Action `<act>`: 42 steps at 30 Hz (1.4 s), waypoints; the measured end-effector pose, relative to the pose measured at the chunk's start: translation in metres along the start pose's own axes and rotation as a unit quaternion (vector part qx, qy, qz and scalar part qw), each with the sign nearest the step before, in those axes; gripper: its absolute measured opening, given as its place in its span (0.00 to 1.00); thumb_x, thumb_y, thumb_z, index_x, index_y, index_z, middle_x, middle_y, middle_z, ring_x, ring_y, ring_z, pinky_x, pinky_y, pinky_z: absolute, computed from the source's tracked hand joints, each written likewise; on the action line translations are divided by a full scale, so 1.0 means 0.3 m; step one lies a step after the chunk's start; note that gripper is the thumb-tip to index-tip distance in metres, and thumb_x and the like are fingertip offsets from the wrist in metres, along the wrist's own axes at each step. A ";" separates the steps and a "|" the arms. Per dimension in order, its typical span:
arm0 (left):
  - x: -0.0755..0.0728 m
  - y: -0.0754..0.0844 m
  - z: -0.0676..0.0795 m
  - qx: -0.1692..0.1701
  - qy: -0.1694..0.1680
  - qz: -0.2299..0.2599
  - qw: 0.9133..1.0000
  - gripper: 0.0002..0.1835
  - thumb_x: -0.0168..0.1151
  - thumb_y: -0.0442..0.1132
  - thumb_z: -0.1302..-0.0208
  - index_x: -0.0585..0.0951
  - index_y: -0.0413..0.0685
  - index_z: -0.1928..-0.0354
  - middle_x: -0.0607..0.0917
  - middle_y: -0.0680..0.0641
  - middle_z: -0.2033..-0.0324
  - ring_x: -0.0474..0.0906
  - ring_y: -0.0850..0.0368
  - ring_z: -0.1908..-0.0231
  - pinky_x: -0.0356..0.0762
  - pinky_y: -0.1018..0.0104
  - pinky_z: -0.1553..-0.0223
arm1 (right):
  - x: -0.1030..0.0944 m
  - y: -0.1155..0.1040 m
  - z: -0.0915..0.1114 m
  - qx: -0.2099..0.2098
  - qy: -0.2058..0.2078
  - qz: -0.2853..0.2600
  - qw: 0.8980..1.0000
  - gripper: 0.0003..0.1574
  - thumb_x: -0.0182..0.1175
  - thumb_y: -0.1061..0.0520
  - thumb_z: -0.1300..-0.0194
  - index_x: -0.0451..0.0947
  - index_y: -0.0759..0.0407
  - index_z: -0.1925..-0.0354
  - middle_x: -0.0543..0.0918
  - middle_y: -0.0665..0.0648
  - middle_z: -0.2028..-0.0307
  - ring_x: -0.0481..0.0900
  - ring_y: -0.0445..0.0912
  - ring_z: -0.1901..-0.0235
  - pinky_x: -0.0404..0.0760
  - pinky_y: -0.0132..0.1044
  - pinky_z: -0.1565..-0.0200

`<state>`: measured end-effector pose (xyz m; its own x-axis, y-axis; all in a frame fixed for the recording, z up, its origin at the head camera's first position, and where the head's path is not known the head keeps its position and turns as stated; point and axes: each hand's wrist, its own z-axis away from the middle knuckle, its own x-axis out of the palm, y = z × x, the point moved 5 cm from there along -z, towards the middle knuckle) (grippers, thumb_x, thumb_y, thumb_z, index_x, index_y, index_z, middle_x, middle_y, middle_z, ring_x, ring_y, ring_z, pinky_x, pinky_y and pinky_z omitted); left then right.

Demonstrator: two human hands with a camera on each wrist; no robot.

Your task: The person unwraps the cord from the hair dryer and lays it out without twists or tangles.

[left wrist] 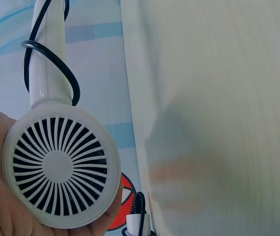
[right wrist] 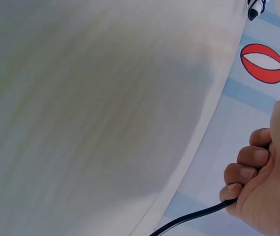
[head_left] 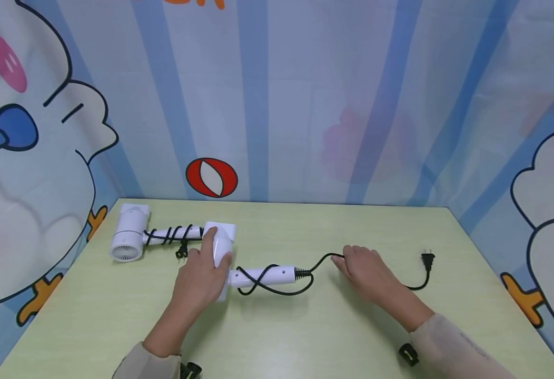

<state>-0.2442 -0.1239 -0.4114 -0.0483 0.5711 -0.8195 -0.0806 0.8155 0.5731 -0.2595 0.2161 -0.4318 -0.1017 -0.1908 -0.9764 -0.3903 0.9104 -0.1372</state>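
Observation:
My left hand (head_left: 203,279) grips the head of a white hair dryer (head_left: 263,276), thumb and fingers around its barrel. The round slotted air inlet (left wrist: 57,166) faces the left wrist camera. The dryer's handle points right, with black cord (head_left: 277,288) looped loosely about it. Further right, my right hand (head_left: 369,271) holds that cord, its fingers curled around it in the right wrist view. Beyond this hand the cord runs out to a black two-pin plug (head_left: 427,259). Part of the cord is hidden inside the right hand.
A second white hair dryer (head_left: 130,231) lies at the back left, its cord wound around the handle and its plug (head_left: 181,250) beside it. The pale wooden table (head_left: 305,337) ends at a cartoon-printed backdrop (head_left: 296,105).

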 end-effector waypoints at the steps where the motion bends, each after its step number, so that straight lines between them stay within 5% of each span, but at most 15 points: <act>1: 0.000 -0.001 0.000 0.000 -0.001 0.000 1.000 0.38 0.52 0.56 0.26 0.51 0.59 0.20 0.75 0.32 0.49 0.78 0.42 0.68 0.76 0.55 0.72 | -0.002 0.002 -0.002 0.000 0.006 0.006 1.000 0.25 0.46 0.44 0.19 0.64 0.55 0.73 0.64 0.51 0.80 0.62 0.46 0.78 0.63 0.42 0.70; 18: 0.000 -0.013 -0.003 0.003 0.000 -0.001 1.000 0.38 0.52 0.56 0.26 0.50 0.58 0.20 0.74 0.32 0.49 0.77 0.42 0.68 0.75 0.55 0.73 | -0.158 0.005 -0.020 -0.013 0.112 0.065 0.992 0.26 0.53 0.47 0.22 0.59 0.56 0.74 0.60 0.53 0.80 0.56 0.48 0.80 0.56 0.41 0.71; 33: -0.002 -0.019 -0.005 0.002 0.001 -0.004 1.000 0.38 0.51 0.56 0.26 0.51 0.58 0.20 0.74 0.31 0.51 0.77 0.42 0.69 0.74 0.54 0.73 | -0.190 -0.013 0.003 -0.007 0.119 0.052 0.991 0.25 0.53 0.45 0.22 0.60 0.57 0.72 0.60 0.53 0.79 0.56 0.48 0.78 0.56 0.42 0.69; 42: -0.005 -0.020 -0.012 -0.003 -0.003 -0.005 1.000 0.39 0.52 0.56 0.26 0.50 0.57 0.20 0.74 0.30 0.49 0.77 0.42 0.68 0.75 0.54 0.72 | -0.240 -0.088 0.070 -0.045 0.144 0.024 0.988 0.24 0.60 0.50 0.26 0.59 0.55 0.73 0.58 0.51 0.78 0.53 0.46 0.77 0.54 0.40 0.68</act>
<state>-0.2472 -0.1299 -0.4137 -0.0421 0.5640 -0.8247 -0.0863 0.8203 0.5654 -0.2227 0.2135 -0.3615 -0.3732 -0.2574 -0.8914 -0.4572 0.8870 -0.0647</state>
